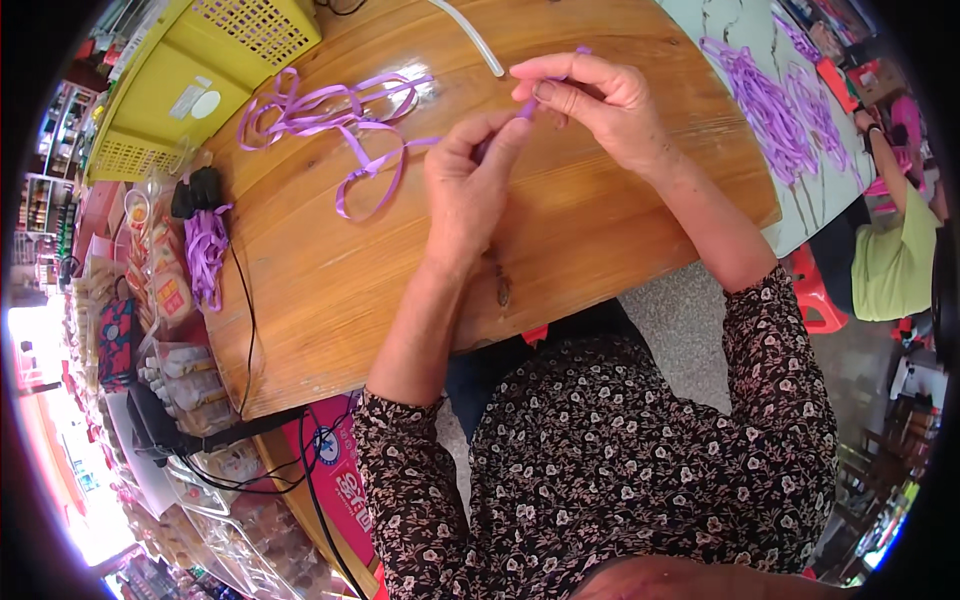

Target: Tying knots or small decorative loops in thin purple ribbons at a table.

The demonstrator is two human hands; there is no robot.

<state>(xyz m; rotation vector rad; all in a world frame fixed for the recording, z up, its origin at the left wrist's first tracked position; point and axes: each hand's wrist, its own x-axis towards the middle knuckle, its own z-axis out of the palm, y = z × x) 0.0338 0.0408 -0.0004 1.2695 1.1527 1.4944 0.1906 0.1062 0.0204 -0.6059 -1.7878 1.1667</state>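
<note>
My left hand and my right hand meet over a wooden table. Both pinch a short piece of purple ribbon between thumb and fingers; a bit of it shows above the right fingers. A loose tangle of purple ribbon lies on the wood to the left of my hands. A white tube lies beyond my fingers.
A yellow plastic basket stands at the table's far left. A bundle of purple ribbon hangs at the left edge beside a black cable. More purple ribbons lie on a pale table at right, where another person sits.
</note>
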